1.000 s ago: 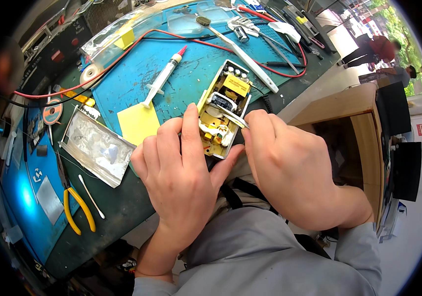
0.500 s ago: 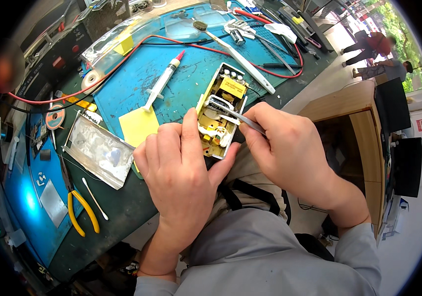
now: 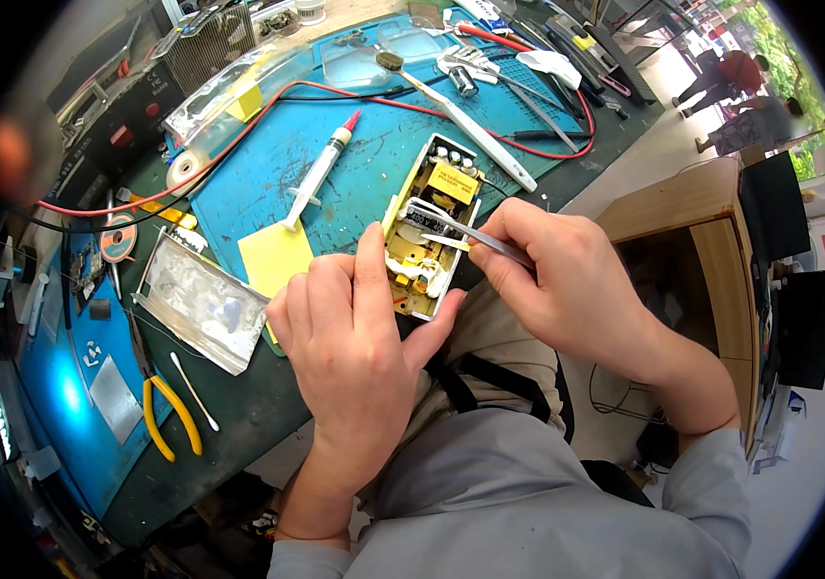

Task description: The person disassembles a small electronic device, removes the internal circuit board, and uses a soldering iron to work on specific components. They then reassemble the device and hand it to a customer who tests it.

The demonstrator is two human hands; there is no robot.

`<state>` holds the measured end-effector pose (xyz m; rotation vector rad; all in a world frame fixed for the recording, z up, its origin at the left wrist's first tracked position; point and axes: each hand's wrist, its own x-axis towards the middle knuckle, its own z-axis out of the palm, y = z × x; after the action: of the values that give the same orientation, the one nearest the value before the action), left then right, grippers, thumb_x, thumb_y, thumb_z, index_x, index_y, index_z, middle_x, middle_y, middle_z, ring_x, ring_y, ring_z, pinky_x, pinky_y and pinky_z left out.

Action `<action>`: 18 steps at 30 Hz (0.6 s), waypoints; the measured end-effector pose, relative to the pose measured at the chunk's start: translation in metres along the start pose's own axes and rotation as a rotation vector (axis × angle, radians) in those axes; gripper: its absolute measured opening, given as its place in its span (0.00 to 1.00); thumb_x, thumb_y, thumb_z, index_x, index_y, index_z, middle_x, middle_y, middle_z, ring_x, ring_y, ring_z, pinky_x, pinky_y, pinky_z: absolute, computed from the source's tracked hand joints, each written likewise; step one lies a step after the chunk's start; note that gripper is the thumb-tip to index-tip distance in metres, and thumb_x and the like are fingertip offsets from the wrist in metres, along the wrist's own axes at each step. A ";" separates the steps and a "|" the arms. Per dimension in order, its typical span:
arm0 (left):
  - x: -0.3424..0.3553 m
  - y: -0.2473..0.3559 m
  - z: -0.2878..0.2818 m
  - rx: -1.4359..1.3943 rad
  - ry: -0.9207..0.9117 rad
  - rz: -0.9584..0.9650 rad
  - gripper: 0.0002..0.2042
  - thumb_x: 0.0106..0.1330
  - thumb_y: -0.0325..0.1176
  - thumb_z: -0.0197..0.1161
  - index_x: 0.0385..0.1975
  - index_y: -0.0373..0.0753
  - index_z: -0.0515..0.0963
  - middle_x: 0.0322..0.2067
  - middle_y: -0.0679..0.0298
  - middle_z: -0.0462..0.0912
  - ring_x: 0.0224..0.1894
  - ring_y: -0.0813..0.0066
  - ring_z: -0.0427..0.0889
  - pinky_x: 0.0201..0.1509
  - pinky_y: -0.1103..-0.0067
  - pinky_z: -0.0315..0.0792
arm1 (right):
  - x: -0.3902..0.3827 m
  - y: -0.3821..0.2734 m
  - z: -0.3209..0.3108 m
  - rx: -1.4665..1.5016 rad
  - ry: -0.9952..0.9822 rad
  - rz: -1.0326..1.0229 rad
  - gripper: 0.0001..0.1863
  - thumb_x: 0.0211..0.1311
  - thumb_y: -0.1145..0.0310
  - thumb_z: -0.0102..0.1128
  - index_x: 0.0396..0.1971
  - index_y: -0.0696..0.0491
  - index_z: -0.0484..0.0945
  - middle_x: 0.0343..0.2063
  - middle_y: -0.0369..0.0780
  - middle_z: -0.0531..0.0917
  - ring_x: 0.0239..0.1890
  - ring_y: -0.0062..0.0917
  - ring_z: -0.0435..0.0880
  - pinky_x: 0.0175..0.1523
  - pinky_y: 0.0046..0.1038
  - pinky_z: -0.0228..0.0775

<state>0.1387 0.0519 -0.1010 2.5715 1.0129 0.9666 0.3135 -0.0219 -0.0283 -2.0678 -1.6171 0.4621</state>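
Note:
An opened power supply unit, a narrow metal case packed with yellow and white parts and a black component, is tilted at the bench's near edge. My left hand grips its near end, index finger along the left wall and thumb by the lower right corner. From the right, my right hand pinches a pair of grey metal tweezers. Their arms are spread, and the tips reach over the black component mid-case; whether they touch it I cannot tell. A yellow sticky-note pad lies left of the unit.
A white-smeared metal cover, yellow-handled pliers and a cotton swab lie at left. Beyond the unit are a syringe, a long white brush and a red cable. A wooden cabinet stands at right.
The tweezers' arms look farther apart over the unit. My left hand keeps its grip. The whole view has shifted slightly.

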 end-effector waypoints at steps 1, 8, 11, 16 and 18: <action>0.000 0.000 0.000 0.004 -0.010 -0.002 0.36 0.51 0.50 0.79 0.58 0.33 0.78 0.38 0.64 0.71 0.43 0.63 0.72 0.51 0.66 0.63 | 0.000 0.001 -0.001 0.000 -0.002 -0.006 0.07 0.67 0.71 0.62 0.32 0.58 0.76 0.23 0.48 0.83 0.25 0.45 0.84 0.29 0.41 0.73; 0.002 -0.001 0.000 -0.051 -0.007 -0.031 0.36 0.51 0.49 0.79 0.58 0.34 0.78 0.38 0.63 0.72 0.43 0.63 0.72 0.50 0.66 0.63 | 0.001 0.001 0.001 0.030 -0.005 -0.003 0.07 0.67 0.70 0.63 0.33 0.57 0.76 0.24 0.47 0.84 0.25 0.44 0.85 0.29 0.41 0.74; 0.001 0.001 0.000 -0.048 -0.012 -0.031 0.36 0.52 0.49 0.79 0.57 0.34 0.78 0.38 0.63 0.71 0.42 0.63 0.72 0.50 0.67 0.63 | -0.007 -0.004 0.000 -0.055 0.028 -0.071 0.06 0.67 0.71 0.64 0.33 0.56 0.77 0.20 0.45 0.80 0.20 0.37 0.81 0.26 0.35 0.68; -0.001 0.000 0.001 -0.028 0.010 -0.027 0.36 0.52 0.50 0.79 0.57 0.33 0.78 0.37 0.63 0.71 0.42 0.63 0.71 0.50 0.67 0.62 | -0.012 -0.020 -0.004 -0.229 -0.022 0.009 0.05 0.68 0.72 0.62 0.35 0.56 0.75 0.22 0.48 0.81 0.25 0.43 0.82 0.28 0.41 0.70; 0.000 0.000 0.002 -0.029 0.019 -0.015 0.36 0.52 0.50 0.79 0.57 0.33 0.78 0.37 0.63 0.70 0.42 0.63 0.71 0.50 0.67 0.62 | -0.013 -0.022 -0.002 -0.220 -0.023 0.050 0.05 0.68 0.73 0.60 0.36 0.57 0.74 0.23 0.48 0.80 0.26 0.45 0.82 0.29 0.42 0.70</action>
<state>0.1401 0.0518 -0.1030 2.5325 1.0136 0.9966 0.2938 -0.0309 -0.0144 -2.2749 -1.6989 0.3383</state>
